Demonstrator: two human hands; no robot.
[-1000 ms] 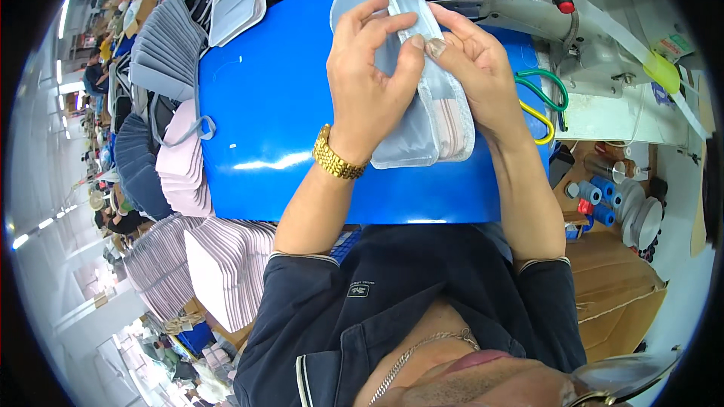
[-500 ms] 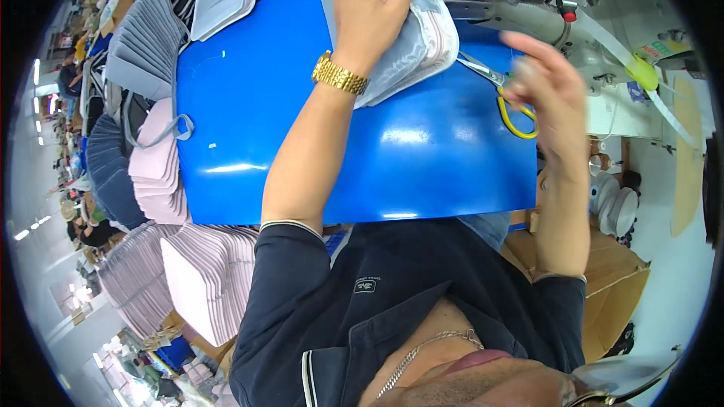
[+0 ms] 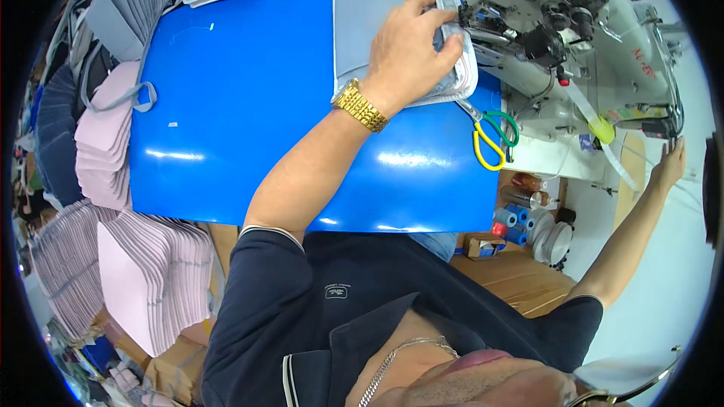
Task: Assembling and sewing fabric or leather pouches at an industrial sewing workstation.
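Note:
A grey fabric panel with pale piped edges lies at the sewing machine, its right edge close to the needle area. My left hand, below a gold watch, rests on the panel with fingers and thumb apart. Some layered edges and a clear-looking sheet show under that hand. Off at the far right, my right hand is raised by the machine's end with its fingers stretched out; whether it touches the machine I cannot tell. Scissors with one yellow and one green handle lie below the panel, blades partly under it.
A blue board covers the tabletop. Grey panels and pink panels stand in stacks along the left. A yellow-green clip holds pale tape on the machine. Thread spools and a cardboard box sit below right.
My right hand has moved from above the scissors out to the machine's far right end. My left hand has opened out from a pinch onto the panel. The view has shifted to the right.

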